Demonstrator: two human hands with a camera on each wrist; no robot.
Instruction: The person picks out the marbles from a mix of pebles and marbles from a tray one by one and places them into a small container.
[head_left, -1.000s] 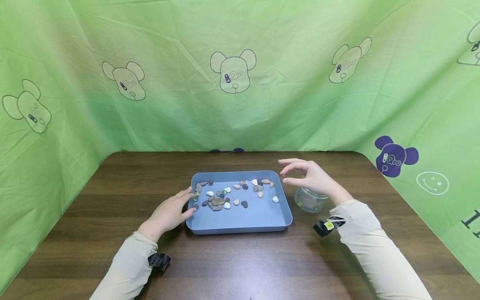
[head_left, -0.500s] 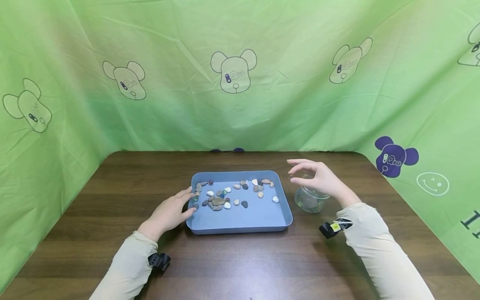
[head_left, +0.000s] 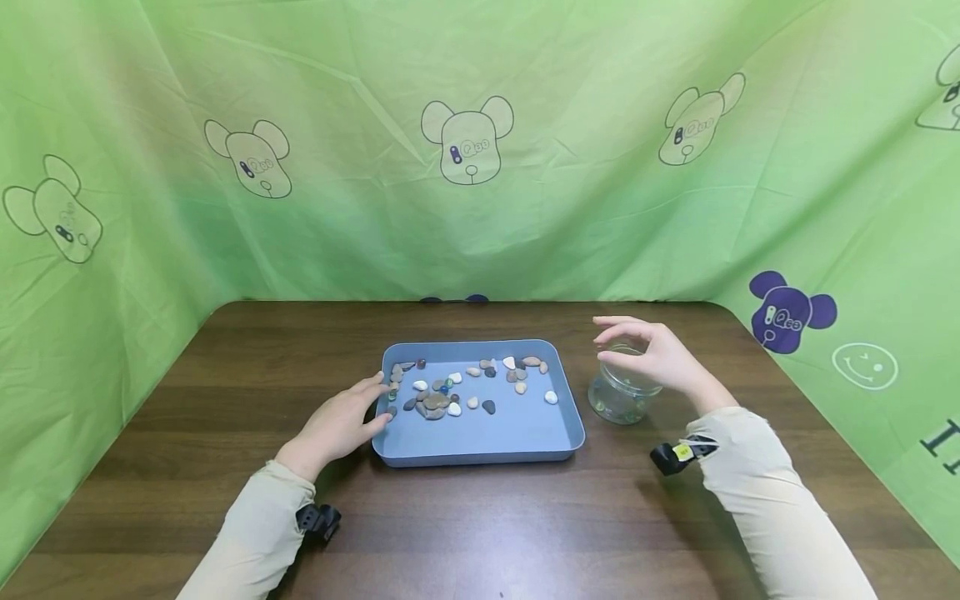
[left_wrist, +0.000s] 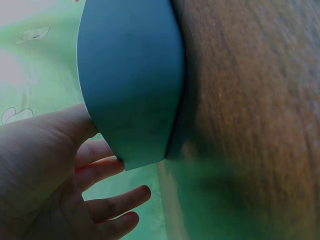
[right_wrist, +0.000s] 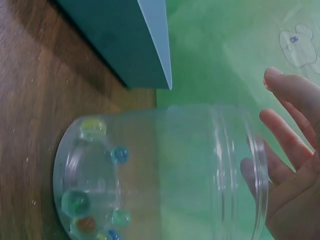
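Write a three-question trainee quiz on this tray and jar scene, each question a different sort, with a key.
1. True or false: the jar stands inside the tray.
2. Which hand rests on the tray's edge? A) left hand B) right hand
3. Fill in: the jar's bottom holds a few coloured ____.

Key: 1 false, it stands on the table beside the tray. 2 A. 3 marbles.

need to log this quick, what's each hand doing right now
Left hand: open, fingers resting on the left rim of the blue tray.
Right hand: open, holding nothing, above the glass jar.
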